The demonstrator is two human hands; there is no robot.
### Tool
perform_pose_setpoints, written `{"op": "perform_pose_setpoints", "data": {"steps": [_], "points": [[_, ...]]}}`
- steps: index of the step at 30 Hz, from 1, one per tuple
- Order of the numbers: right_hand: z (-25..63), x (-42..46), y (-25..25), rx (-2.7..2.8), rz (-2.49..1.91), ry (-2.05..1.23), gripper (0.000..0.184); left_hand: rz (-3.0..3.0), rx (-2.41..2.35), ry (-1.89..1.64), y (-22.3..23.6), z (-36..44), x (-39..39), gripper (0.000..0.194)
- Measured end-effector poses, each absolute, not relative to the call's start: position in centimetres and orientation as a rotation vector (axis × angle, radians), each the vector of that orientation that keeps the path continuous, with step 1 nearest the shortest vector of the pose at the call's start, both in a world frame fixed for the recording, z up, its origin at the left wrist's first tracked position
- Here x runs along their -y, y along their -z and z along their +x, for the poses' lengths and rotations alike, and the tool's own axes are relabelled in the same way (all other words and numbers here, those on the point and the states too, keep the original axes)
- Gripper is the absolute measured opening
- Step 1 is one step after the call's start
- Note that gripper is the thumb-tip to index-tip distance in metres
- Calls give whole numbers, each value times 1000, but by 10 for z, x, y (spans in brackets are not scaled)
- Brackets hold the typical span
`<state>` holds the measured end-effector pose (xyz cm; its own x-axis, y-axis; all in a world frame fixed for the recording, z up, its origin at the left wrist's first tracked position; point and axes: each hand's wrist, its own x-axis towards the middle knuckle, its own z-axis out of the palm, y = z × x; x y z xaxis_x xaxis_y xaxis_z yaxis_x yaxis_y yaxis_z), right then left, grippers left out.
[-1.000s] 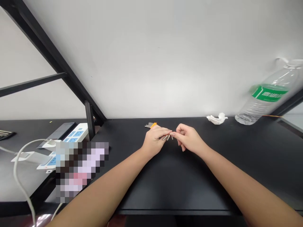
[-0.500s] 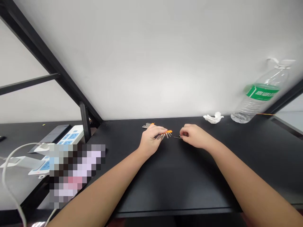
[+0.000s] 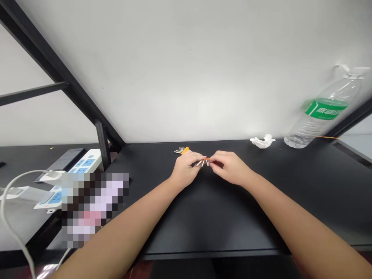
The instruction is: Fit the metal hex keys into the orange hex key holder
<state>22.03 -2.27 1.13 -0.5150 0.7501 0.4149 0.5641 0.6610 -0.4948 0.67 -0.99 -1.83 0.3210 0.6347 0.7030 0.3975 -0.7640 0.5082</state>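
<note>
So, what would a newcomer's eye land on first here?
Probably the left hand and right hand, close together at centre, at an orange holder with metal rods fanning out. Next, the big clear bottle with its green label by the wall at right, and the white power strip at left.

Two bare forearms reaching forward from the lower corners, left hand (image 3: 186, 169) with fingers bent inward, right hand (image 3: 229, 166) facing it, thumb and fingertips pinched, fingertips of both close together, wrists angled toward each other.
</note>
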Motion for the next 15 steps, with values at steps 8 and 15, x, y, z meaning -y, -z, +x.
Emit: {"op": "perform_pose_setpoints", "data": {"steps": [8,15], "points": [[215,22,-13,2015,-1112,-583,10,2351,-1006,-1348,19,4,7,12],[247,5,-17,1700,-1243,-949,11,2315,-1146,-1261,21,3,5,20]]}}
